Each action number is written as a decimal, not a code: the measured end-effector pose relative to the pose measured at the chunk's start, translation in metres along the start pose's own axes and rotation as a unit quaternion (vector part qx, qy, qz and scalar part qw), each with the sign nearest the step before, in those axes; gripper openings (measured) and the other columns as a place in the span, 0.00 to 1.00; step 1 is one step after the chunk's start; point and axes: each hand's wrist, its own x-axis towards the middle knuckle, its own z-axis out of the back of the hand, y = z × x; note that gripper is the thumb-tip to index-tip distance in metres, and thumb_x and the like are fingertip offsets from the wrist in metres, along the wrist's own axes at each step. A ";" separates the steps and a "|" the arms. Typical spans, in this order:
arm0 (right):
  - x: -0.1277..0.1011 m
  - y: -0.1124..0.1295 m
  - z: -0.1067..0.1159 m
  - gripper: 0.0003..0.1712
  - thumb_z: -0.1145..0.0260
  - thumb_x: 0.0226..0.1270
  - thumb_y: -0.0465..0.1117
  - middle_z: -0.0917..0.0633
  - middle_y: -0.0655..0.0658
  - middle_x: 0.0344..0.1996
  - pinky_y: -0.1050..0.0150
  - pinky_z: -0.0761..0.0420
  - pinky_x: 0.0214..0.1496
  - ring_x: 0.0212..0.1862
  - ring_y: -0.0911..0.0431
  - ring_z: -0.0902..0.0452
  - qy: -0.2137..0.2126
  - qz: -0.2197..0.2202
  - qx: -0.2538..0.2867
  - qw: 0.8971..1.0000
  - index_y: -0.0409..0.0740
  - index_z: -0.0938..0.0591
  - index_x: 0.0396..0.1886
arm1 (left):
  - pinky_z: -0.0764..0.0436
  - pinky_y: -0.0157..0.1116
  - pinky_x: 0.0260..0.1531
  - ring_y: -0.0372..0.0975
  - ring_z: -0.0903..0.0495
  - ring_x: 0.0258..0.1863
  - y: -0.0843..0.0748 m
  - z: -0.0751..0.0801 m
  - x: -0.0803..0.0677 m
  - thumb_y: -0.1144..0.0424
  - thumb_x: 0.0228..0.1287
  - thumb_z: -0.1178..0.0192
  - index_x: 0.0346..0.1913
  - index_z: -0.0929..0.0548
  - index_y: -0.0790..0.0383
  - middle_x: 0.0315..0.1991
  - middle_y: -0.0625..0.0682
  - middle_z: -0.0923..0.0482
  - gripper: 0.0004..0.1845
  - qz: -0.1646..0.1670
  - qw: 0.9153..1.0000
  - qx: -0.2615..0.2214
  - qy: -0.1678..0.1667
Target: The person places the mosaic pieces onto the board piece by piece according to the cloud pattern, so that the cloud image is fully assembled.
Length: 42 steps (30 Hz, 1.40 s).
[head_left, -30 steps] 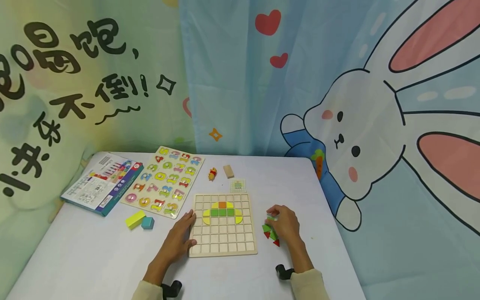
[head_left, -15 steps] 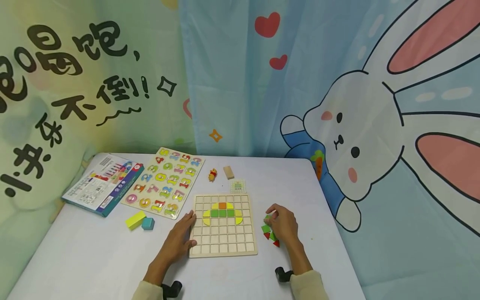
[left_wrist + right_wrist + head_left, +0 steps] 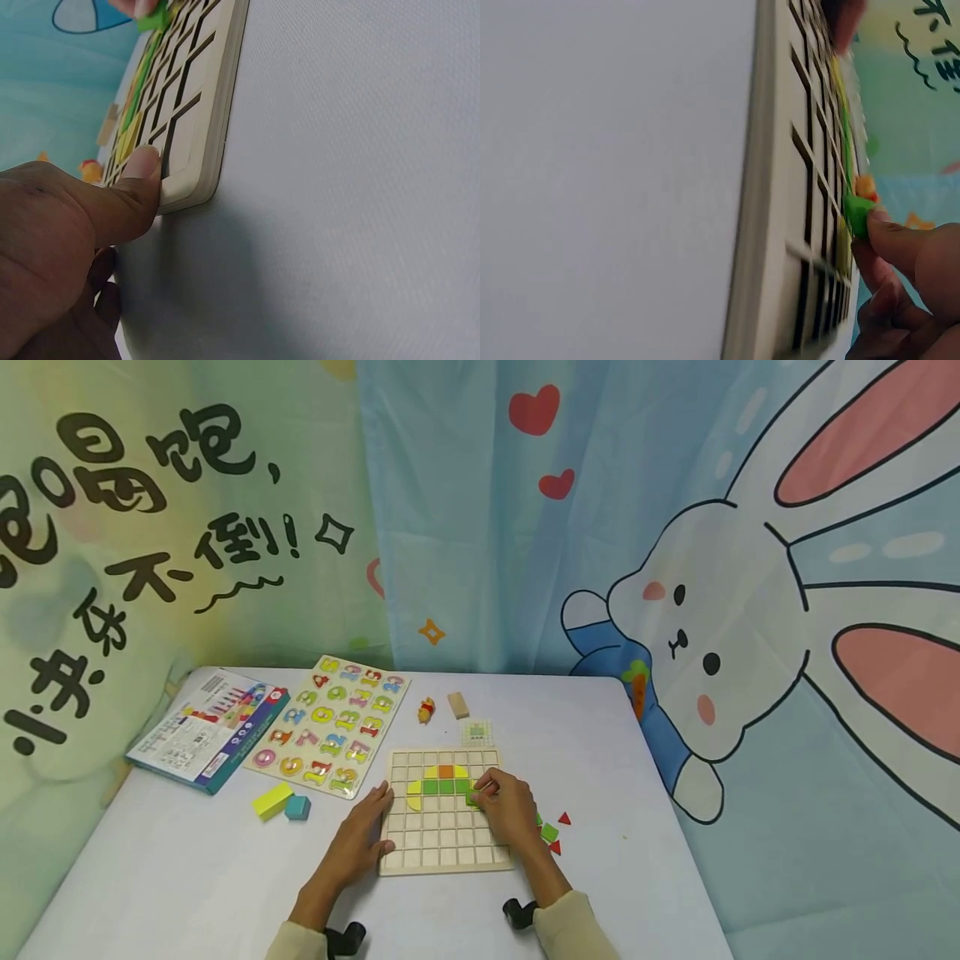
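A wooden grid board point(image 3: 444, 858) lies flat at the middle of the table, with an orange tile point(image 3: 446, 772), several yellow corner pieces point(image 3: 414, 803) and a row of green tiles point(image 3: 446, 787) set in its squares. My right hand point(image 3: 511, 808) pinches a green tile point(image 3: 860, 214) between thumb and finger, over the right part of the pattern. Along the board's left edge rests my left hand point(image 3: 355, 837), its thumb on the near rim in the left wrist view. To the right, partly hidden by my right forearm, lie loose green tiles point(image 3: 550, 832) and red triangles point(image 3: 565, 818).
Behind the board are a small pattern card point(image 3: 477, 732), a plain wooden block point(image 3: 457, 704) and a small toy figure point(image 3: 426, 711). At left lie a number puzzle board point(image 3: 325, 728), a flat box point(image 3: 206, 727), a yellow block point(image 3: 272, 801) and a teal block point(image 3: 297, 808).
My right hand has moved left from the loose pieces to the board, carrying a green tile. More of the loose red triangles shows now. My left hand stays at the board's edge.
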 end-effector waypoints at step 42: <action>-0.026 -0.051 0.056 0.13 0.15 0.55 0.40 0.14 0.50 0.29 0.62 0.27 0.28 0.31 0.56 0.21 -0.038 -0.097 -0.080 0.991 0.46 0.12 0.35 | 0.40 0.59 0.82 0.60 0.41 0.83 -0.002 0.001 -0.001 0.74 0.58 0.25 0.79 0.33 0.69 0.83 0.63 0.40 0.45 -0.005 1.000 -0.003 -0.005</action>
